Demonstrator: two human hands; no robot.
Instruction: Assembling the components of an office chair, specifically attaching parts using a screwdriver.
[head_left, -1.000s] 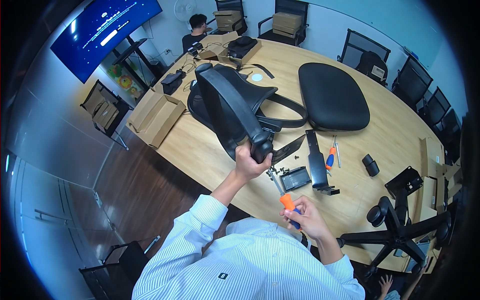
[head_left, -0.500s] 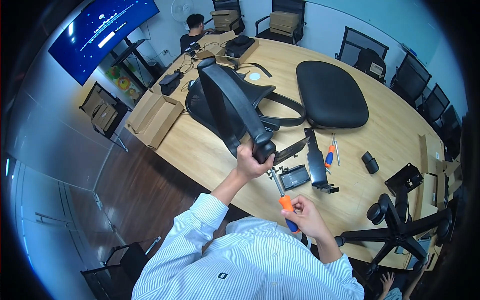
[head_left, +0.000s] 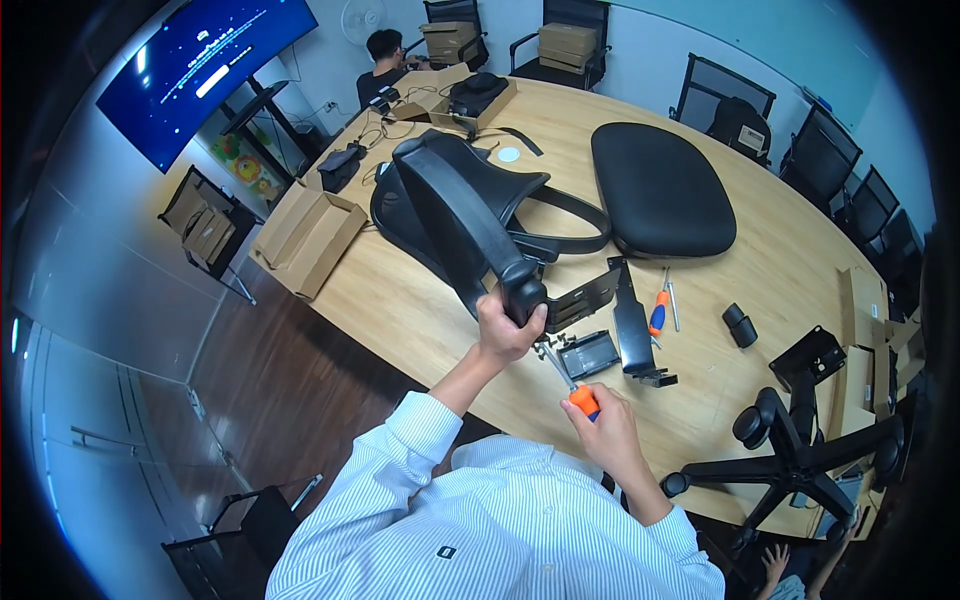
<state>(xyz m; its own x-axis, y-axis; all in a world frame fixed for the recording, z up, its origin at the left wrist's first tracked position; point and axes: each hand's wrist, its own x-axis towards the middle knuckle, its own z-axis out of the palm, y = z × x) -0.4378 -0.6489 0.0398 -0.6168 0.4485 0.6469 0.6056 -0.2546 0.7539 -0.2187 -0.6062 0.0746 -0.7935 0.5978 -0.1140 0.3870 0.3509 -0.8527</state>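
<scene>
My left hand (head_left: 507, 332) is wrapped round the lower end of a black chair armrest (head_left: 455, 205), which rises in a curved band over a black chair backrest (head_left: 395, 215). A slotted metal bracket (head_left: 585, 301) sticks out beside that end. In my right hand (head_left: 610, 432) is a screwdriver (head_left: 583, 402) with an orange and blue handle, its shaft pointing up toward my left hand. Whether its tip touches anything is unclear. Several small dark screws (head_left: 562, 341) lie near the shaft, beside a black rectangular part (head_left: 590, 354) and a long black metal bar (head_left: 632, 325).
A black seat cushion (head_left: 663, 190) lies at the table's middle. Right of the bar are a second screwdriver (head_left: 658, 314) and a short black cylinder (head_left: 740, 326). A five-star chair base (head_left: 795, 455) stands at right. An open cardboard box (head_left: 308, 240) sits left; another person (head_left: 384, 72) is behind.
My right hand has shifted slightly up and now covers more of the screwdriver's handle. The armrest in my left hand has tilted a little, showing more of the bracket's face.
</scene>
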